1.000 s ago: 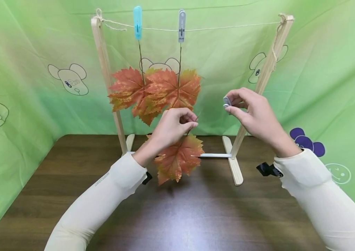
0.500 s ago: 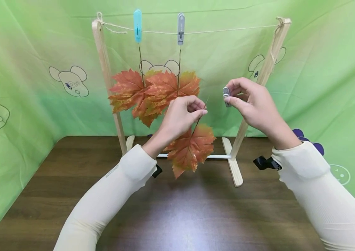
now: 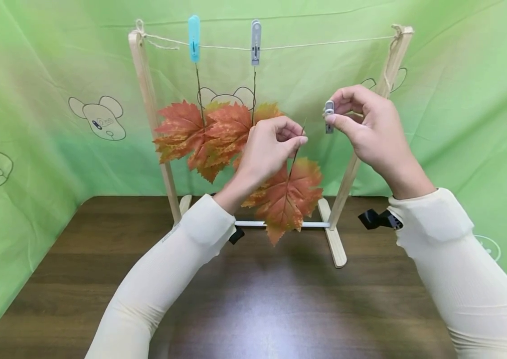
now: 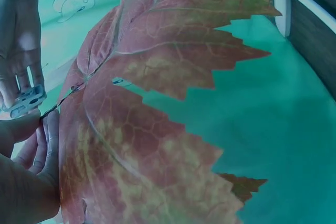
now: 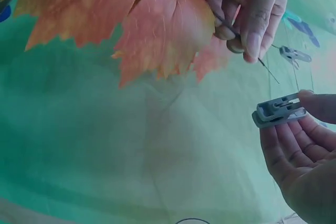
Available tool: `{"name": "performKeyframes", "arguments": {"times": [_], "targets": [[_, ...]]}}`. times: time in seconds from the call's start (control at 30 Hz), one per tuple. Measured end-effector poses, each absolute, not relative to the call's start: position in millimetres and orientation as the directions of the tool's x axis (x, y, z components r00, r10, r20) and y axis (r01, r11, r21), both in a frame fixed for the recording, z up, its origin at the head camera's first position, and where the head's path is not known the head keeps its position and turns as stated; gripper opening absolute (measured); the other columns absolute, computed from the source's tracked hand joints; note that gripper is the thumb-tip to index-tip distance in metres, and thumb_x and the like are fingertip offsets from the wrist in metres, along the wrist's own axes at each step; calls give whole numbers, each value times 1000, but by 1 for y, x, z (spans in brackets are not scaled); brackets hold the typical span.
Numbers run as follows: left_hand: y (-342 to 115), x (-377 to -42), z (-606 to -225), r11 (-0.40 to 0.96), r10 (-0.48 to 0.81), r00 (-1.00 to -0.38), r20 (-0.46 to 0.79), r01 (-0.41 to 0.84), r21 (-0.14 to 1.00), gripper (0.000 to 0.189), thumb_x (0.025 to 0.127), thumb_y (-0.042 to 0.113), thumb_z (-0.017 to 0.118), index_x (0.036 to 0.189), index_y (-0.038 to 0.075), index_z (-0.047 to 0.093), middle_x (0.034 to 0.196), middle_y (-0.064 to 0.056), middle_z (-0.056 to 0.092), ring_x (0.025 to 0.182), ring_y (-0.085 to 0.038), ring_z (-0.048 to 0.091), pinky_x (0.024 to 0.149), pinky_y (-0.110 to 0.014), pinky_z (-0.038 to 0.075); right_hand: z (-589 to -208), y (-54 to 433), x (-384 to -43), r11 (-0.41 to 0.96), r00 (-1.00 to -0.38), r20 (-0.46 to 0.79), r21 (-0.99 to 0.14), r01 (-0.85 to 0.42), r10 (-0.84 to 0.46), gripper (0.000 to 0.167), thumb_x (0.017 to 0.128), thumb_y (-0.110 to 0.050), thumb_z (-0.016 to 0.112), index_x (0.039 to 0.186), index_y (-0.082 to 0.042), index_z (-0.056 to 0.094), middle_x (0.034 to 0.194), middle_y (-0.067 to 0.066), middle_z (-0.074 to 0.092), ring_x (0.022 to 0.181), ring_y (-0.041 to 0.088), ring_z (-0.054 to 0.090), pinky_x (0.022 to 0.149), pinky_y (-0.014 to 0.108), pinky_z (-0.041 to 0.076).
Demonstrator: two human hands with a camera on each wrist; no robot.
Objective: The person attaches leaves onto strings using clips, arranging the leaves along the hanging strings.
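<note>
My left hand (image 3: 271, 147) pinches the thin brown stem of an artificial maple leaf (image 3: 290, 197), which hangs below the fingers; the stem's tip sticks out above them. Between thumb and fingers of my right hand (image 3: 372, 124) is a grey clothespin (image 3: 329, 117), upright and apart from the stem. In the right wrist view this clothespin (image 5: 281, 109) lies close below the stem tip. Two more leaves hang overlapping from the string (image 3: 316, 45): one under a blue clothespin (image 3: 194, 39), the other under a grey clothespin (image 3: 255, 42). My left hand partly covers the second leaf (image 3: 228, 129).
A wooden frame carries the string between its left post (image 3: 147, 99) and right post (image 3: 397, 60). A white bar (image 3: 316, 225) joins its feet low down, on a brown wooden table (image 3: 217, 309). Behind it hangs a green printed cloth (image 3: 307, 89).
My left hand has moved up and to the right with the leaf. My right hand has risen with the grey clothespin, which has turned more upright. Both hands are nearer the string.
</note>
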State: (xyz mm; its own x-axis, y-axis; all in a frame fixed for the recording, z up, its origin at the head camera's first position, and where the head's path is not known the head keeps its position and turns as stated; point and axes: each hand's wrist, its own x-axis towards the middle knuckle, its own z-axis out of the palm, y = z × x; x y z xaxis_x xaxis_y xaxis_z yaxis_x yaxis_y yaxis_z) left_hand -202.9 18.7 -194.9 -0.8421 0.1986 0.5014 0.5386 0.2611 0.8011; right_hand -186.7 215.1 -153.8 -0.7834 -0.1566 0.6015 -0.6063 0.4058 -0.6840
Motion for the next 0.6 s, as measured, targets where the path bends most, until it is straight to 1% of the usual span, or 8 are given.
{"name": "performKeyframes", "arguments": {"times": [0.2,0.33,0.43,0.6], "targets": [[25,-206,-183,193,179,-858,481,510,838,7,95,8,78,95,2,75,88,-14,77,70,-12,70,68,-23,60,-144,208,-193,354,-761,640,-690,-631,-108,18,95,4,72,103,-13,71,93,-10,71,90,9,67,80,17,55],[28,-209,-176,188,174,-864,472,500,846,8,95,9,78,97,2,75,87,-11,76,73,-13,71,69,-22,61,-137,206,-197,306,-751,656,-700,-645,-83,20,93,7,72,101,-11,73,93,-7,72,87,9,68,78,17,54],[31,-210,-172,196,175,-871,458,487,851,9,96,11,77,99,3,75,88,-9,76,75,-12,71,70,-20,61,-133,205,-198,246,-752,656,-719,-650,-69,20,91,9,72,100,-9,73,93,-3,72,87,10,69,80,18,54],[37,-213,-168,191,163,-870,465,490,850,9,96,11,78,99,3,75,88,-9,76,74,-11,72,69,-20,61,-128,204,-200,173,-743,667,-727,-665,-50,20,90,12,71,97,-7,73,90,-1,72,85,11,68,84,19,54]]}}
